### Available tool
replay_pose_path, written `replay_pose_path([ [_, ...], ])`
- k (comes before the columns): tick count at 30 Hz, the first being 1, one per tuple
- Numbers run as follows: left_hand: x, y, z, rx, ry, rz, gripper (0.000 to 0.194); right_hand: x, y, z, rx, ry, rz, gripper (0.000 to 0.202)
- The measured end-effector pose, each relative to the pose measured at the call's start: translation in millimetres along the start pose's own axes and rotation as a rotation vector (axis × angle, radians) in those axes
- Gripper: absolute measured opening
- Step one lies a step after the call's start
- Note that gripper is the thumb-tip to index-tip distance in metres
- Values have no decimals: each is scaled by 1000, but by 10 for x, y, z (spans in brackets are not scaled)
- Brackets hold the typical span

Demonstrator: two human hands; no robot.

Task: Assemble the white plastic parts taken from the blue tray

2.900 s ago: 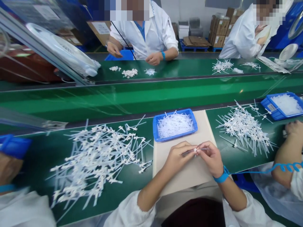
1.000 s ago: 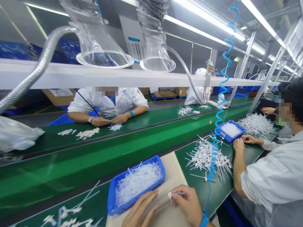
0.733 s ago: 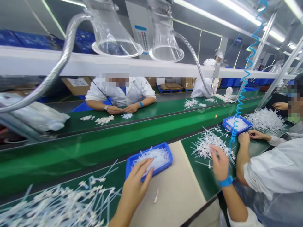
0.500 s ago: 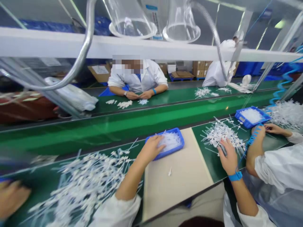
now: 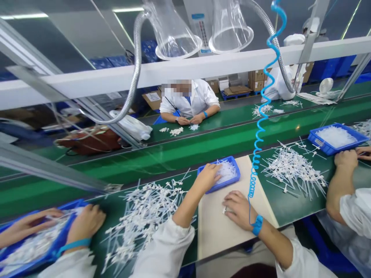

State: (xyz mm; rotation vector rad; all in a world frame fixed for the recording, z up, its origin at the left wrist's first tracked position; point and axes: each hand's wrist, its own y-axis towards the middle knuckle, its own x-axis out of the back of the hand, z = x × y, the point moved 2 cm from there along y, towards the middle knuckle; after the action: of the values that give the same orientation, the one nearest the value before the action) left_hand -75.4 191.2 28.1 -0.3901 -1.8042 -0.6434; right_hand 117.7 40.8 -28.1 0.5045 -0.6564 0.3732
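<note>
My left hand (image 5: 208, 178) reaches over the left rim of a small blue tray (image 5: 238, 178) filled with thin translucent plastic pieces (image 5: 227, 171). Its fingers are curled among them, and whatever lies between the fingertips is hidden. On the beige board (image 5: 213, 235), my right hand (image 5: 239, 210), with a blue wrist strap (image 5: 257, 225), has thumb and fingers closed around a small white plastic fitting (image 5: 224, 209), mostly covered by the fingers. Left of my left forearm spreads a heap of white fittings with thin tubes (image 5: 150, 212).
A coiled blue cord (image 5: 256, 154) hangs down to my right wrist strap. Another tube heap (image 5: 292, 168) lies to the right, near a co-worker's arm (image 5: 342, 185) and blue tray (image 5: 321, 148). At left, a co-worker's hands (image 5: 87, 222) work at another blue tray (image 5: 65, 231).
My right hand has moved from the right-hand heap onto the board, over the white fitting. My left hand stays at the tray. The view has shifted, showing the left co-worker's tray and the blue cord.
</note>
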Motion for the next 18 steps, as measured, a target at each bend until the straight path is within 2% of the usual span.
replay_pose_path([
  [3,5,0,-17,3,41,27,25,-51,-39,-68,-48,26,-55,23],
  [9,24,4,37,-2,46,-4,25,35,-73,24,-15,14,-47,30],
  [13,81,-23,142,6,22,-63,28,37,-50,69,-3,-20,-35,10],
  [18,168,-63,239,29,-13,-114,29,25,-67,17,-30,56,-71,11],
])
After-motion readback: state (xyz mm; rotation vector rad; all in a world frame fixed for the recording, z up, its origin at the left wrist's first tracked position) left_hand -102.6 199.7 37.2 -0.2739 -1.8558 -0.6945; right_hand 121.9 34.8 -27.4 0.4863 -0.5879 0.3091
